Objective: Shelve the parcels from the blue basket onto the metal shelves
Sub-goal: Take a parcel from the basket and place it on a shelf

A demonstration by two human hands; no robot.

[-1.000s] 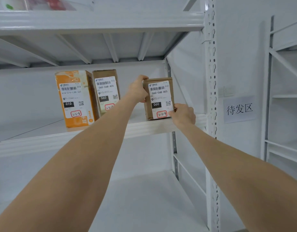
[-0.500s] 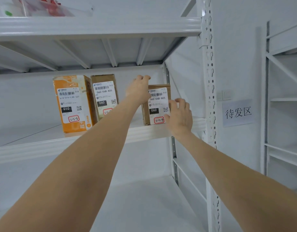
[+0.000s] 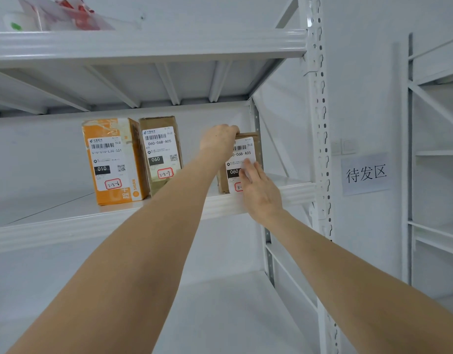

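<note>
You are in the placing step: the brown parcel [image 3: 248, 159] stands upright on the metal shelf [image 3: 66, 226], near its front edge and close to the right upright post [image 3: 320, 123]. Your left hand [image 3: 220, 141] lies over the parcel's top left corner, with its fingers [image 3: 230, 130] curled onto the top, so it grips the parcel. Your right hand [image 3: 258, 192] is flat against the label on the front face, its fingers [image 3: 248, 169] stretched out and holding nothing.

The next move, in my judgement, is to push the parcel a little deeper and square, then to let go with both hands without tipping it.

I count 3 parcels on this shelf: 1 orange parcel [image 3: 112, 162] far to the left of your fingers, 1 tall brown parcel [image 3: 160, 152] just beside it, and the 1 under your hands. On the shelf above your fingers there are some bags [image 3: 66, 14], perhaps 2; the view is too poor to count them. The blue basket is not visible.
</note>
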